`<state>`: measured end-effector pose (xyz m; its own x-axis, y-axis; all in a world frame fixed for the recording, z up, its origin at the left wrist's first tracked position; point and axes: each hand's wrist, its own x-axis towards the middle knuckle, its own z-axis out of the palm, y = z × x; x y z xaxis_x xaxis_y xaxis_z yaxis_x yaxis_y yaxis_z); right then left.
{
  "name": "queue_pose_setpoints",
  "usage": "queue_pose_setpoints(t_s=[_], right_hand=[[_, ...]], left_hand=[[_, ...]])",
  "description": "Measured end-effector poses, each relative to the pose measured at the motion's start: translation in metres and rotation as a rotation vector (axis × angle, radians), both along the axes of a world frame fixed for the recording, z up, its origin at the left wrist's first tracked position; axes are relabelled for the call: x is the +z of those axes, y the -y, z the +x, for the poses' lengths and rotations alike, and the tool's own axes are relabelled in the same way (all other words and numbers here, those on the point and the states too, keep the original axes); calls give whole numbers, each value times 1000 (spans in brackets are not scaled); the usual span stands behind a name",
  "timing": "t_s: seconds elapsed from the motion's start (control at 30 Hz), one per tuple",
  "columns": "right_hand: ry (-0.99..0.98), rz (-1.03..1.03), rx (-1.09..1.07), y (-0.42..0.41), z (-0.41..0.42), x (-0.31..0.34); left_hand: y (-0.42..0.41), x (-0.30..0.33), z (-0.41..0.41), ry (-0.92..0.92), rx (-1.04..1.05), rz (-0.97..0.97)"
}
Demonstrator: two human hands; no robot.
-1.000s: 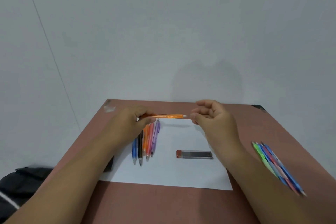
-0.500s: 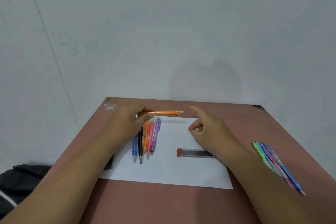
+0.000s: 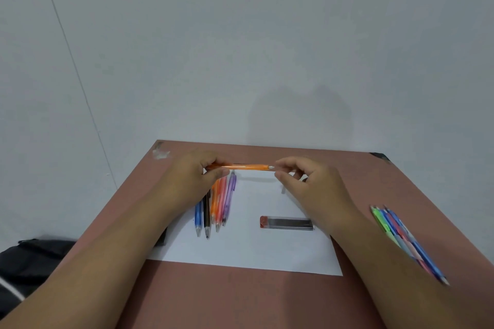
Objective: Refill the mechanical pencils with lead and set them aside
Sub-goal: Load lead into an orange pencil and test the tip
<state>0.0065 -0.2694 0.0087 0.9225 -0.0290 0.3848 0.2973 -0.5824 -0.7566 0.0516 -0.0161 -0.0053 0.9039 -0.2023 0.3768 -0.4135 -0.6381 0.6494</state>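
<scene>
Orange pencil hangs level above the white sheet at frame centre, gripped in my left hand; my right hand pinches at its tip. Below, a clear lead case holds dark leads.

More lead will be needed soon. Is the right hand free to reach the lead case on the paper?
Probably yes: the lead case lies uncovered just beside the right hand's wrist, nothing between them.
</scene>
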Motion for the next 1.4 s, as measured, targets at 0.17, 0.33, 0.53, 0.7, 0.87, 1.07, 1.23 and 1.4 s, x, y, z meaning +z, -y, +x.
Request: queue_pose_setpoints(t_s=[0.17, 0.33, 0.53, 0.7, 0.87, 1.07, 1.23, 1.4], right_hand=[[37, 32, -15, -4, -3, 2], [-9, 64, -22, -4, -3, 2], [-30, 44, -23, -4, -1, 1], [-15, -35, -18, 3, 3, 4], [-116, -216, -33, 14, 4, 4], [-263, -284, -11, 15, 1, 2], [-292, -334, 7, 14, 0, 1], [-127, -295, -9, 15, 0, 0]], left_hand=[[2, 1, -1, -9, -40, 8], [1, -1, 0, 3, -55, 0], [1, -1, 1, 21, -67, 8], [1, 2, -2, 19, -46, -4], [0, 3, -3, 29, -19, -22], [-1, 1, 0, 37, -20, 1], [-1, 0, 1, 30, -17, 7], [0, 0, 1, 30, -24, 10]])
